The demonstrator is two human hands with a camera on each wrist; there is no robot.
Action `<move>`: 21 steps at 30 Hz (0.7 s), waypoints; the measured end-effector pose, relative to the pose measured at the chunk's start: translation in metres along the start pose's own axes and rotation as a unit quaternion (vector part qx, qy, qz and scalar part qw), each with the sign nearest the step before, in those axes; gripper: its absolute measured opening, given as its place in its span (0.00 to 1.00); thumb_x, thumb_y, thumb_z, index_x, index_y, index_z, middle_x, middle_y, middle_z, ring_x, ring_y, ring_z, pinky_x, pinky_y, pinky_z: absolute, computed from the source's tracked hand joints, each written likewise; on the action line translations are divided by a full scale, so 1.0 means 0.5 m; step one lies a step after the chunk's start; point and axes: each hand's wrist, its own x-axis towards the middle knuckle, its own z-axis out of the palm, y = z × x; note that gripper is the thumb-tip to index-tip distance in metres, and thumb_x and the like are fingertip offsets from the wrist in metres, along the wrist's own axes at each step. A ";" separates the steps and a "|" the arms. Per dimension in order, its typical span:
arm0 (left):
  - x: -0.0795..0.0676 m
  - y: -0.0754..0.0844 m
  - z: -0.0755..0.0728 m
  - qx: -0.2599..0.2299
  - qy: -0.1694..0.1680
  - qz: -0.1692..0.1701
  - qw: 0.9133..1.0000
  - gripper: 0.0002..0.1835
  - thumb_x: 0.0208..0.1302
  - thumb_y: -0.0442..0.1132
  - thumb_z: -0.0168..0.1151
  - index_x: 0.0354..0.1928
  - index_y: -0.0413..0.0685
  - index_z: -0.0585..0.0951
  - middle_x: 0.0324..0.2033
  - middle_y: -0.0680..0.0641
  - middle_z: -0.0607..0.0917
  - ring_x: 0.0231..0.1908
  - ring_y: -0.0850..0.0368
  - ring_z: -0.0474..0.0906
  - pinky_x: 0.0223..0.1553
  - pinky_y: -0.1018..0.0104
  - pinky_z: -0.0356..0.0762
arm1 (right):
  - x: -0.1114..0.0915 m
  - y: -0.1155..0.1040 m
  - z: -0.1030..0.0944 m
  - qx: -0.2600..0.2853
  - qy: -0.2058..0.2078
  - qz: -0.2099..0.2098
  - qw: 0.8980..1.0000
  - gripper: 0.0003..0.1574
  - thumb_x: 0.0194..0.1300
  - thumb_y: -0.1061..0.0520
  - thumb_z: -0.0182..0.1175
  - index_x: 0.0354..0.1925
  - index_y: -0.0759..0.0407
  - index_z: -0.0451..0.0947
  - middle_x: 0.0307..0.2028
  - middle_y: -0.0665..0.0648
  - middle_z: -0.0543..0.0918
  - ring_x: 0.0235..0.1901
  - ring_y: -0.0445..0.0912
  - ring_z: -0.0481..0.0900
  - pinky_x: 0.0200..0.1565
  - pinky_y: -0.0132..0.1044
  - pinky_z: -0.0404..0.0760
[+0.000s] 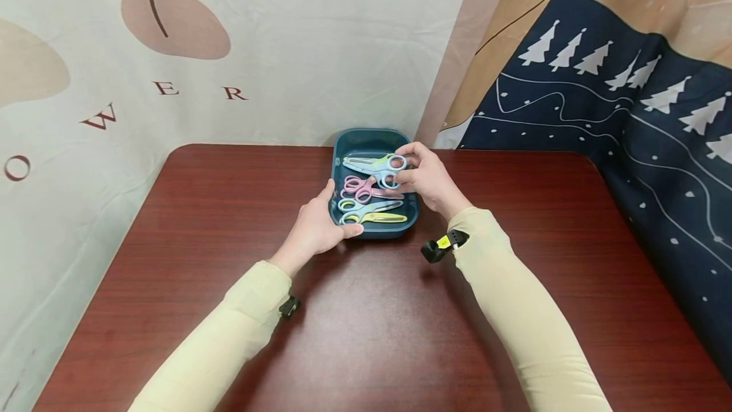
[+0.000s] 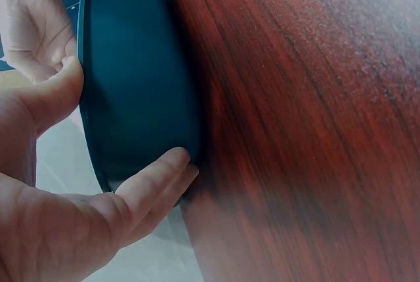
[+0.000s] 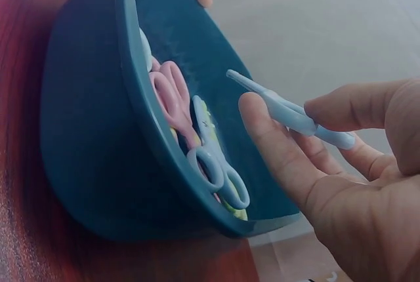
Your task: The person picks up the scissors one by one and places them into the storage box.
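A dark teal plastic bin [image 1: 413,224] stands near the table's far edge, holding several pairs of children's scissors in pink, blue and yellow-green. My left hand [image 1: 316,224] grips its near left corner; in the left wrist view the thumb bears on the rim and the fingers lie along the outer wall. Over the bin's right side, my right hand [image 1: 430,178] pinches light blue scissors [image 3: 289,113] by the handles, raised above the others. Below them in the right wrist view lie pink scissors [image 3: 169,101] and another blue pair [image 3: 209,164]. The blades of the held pair are partly hidden.
The bin rests on a dark red wooden table [image 1: 366,336]. A pale printed cloth [image 1: 320,49] hangs behind it, and a navy cloth with white trees [image 1: 572,100] hangs at the right. Black wrist devices [image 1: 437,250] sit on both sleeves.
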 end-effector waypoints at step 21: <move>-0.001 0.000 0.000 -0.005 -0.004 -0.003 1.000 0.62 0.59 0.52 0.77 0.83 0.46 0.45 0.75 0.34 0.65 0.72 0.36 0.65 0.70 0.43 0.67 | 0.025 0.023 0.038 -0.019 -0.005 0.052 0.998 0.28 0.64 0.80 0.56 0.60 0.66 0.65 0.45 0.63 0.74 0.37 0.54 0.85 0.45 0.56 0.86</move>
